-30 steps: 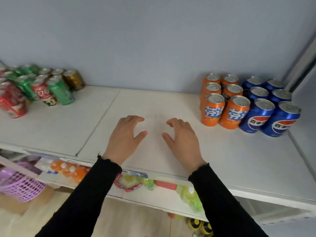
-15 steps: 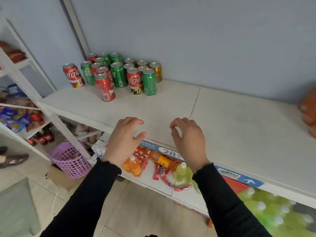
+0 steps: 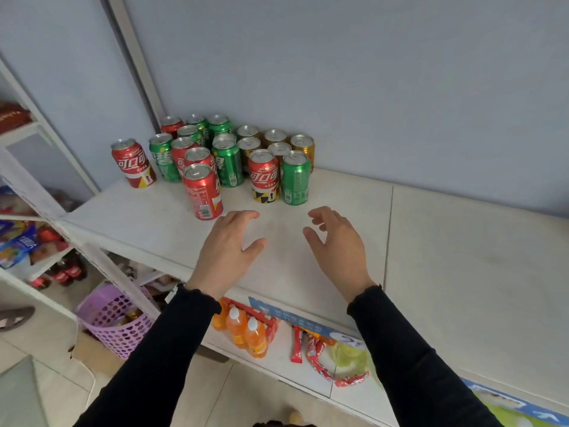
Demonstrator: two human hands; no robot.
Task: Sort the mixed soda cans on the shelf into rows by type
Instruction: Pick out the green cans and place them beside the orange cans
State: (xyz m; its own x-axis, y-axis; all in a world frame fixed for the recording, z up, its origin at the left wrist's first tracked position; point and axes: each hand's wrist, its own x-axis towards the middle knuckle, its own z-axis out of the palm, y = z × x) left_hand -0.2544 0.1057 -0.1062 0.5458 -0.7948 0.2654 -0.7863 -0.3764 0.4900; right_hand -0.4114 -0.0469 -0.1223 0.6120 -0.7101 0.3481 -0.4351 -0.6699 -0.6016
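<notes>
A: What is hard to make out here?
B: The back of the can cluster. Only lids show on the rear cans against the grey wall, so their labels are hidden by the cans in front. The gold cans mostly show just tops and a strip of side.

A: And where do the cans stand?
B: At the far left of the white shelf, mixed together, upright. A red can stands nearest the front, another red can a little apart on the left, and a red one touches a green can on the right side.

A: How much room is there?
B: The shelf to the right of the cluster is bare up to the frame's edge, with a seam running front to back. Its left end meets a slanted white post.

A: The hands?
B: Both hover over the shelf in front of the cans, holding nothing. The left hand has loosely bent, spread fingers just beside the nearest red can; the right hand is likewise loose, thumb out. They are apart from each other.

A: Below?
B: Orange bottles, red wrappers and a purple basket
</notes>
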